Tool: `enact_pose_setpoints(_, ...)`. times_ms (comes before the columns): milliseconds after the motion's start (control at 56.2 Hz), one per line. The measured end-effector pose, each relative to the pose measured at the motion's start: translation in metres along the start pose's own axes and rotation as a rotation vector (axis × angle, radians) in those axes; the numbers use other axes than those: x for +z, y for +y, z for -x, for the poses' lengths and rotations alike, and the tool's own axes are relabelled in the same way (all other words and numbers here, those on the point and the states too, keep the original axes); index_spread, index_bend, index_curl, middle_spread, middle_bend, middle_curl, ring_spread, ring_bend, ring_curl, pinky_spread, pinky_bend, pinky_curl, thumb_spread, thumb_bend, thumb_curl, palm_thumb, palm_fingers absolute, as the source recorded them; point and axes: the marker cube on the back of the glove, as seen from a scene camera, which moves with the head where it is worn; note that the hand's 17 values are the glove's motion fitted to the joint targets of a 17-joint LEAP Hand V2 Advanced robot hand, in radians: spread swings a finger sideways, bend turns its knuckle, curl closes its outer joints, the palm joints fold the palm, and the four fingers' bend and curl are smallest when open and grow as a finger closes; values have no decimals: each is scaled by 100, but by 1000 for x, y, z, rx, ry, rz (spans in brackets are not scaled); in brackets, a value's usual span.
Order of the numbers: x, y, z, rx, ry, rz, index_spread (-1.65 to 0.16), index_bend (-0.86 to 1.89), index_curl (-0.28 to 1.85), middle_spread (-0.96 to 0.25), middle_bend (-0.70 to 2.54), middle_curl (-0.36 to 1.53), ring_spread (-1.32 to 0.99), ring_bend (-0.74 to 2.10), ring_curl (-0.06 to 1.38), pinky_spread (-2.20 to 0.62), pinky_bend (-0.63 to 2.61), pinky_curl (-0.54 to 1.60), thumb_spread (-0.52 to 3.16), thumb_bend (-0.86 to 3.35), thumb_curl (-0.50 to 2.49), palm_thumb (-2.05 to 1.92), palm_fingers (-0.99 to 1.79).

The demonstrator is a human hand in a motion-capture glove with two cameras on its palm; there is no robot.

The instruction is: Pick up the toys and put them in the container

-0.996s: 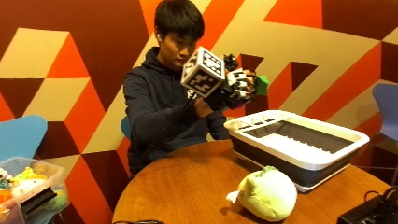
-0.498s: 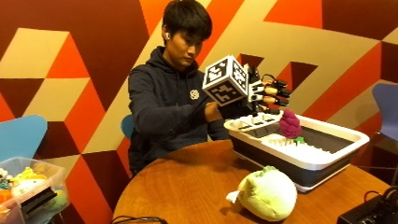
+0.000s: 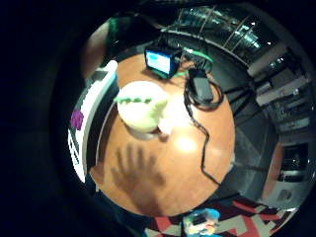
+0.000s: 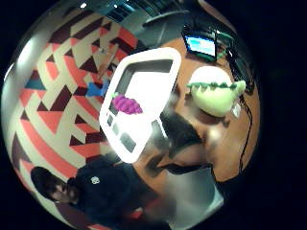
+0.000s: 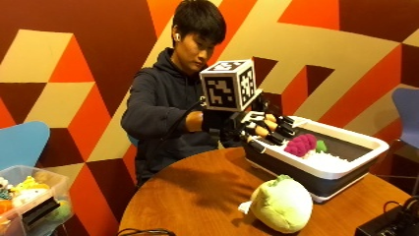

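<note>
My gloved right hand [image 5: 265,129] hovers with fingers spread over the near end of the white and grey container [image 5: 308,164], holding nothing. A purple toy with a green top [image 5: 300,144] lies inside the container, just beyond the fingertips. In the thumb side palm view the purple toy [image 4: 127,104] lies in the container [image 4: 108,117]. A pale green plush toy [image 5: 283,204] rests on the round wooden table [image 5: 190,196] in front of the container. The little finger side view shows the plush [image 3: 140,106] and the shadow of my spread hand [image 3: 136,170] on the table.
A clear bin of toys [image 5: 26,196] and a blue chair [image 5: 19,142] stand at the left. On the table's far side sit a small lit screen [image 3: 160,61], a black device [image 3: 201,86] and a cable [image 3: 202,143].
The hand carried the purple toy from chest height over to the container and let it go. It has since dropped lower, toward the container's near end.
</note>
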Motion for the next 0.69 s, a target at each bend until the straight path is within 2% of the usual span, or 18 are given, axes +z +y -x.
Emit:
enact_pose_setpoints(213, 31, -27, -11, 10, 123, 226, -29, 13, 34, -4, 15, 36, -6, 25, 22, 3, 75, 34, 135, 0, 37, 22, -18)
enact_pose_setpoints(356, 62, -50, -29, 92, 162, 349, -27, 9, 29, -3, 13, 33, -4, 21, 22, 3, 76, 34, 133, 0, 37, 26, -22)
enact_pose_setpoints(498, 93, -59, -36, 80, 185, 399, -25, 6, 24, -2, 11, 29, -2, 20, 24, 4, 81, 36, 130, -1, 37, 31, -23)
enact_pose_setpoints(658, 127, -62, -39, 56, 207, 415, -27, 8, 20, -1, 14, 26, 0, 40, 30, 4, 101, 40, 124, 1, 38, 38, -1)
enact_pose_setpoints(694, 131, -62, -38, 40, 212, 384, -29, 12, 20, -2, 12, 25, -2, 56, 33, 0, 104, 40, 125, 5, 40, 48, 16)
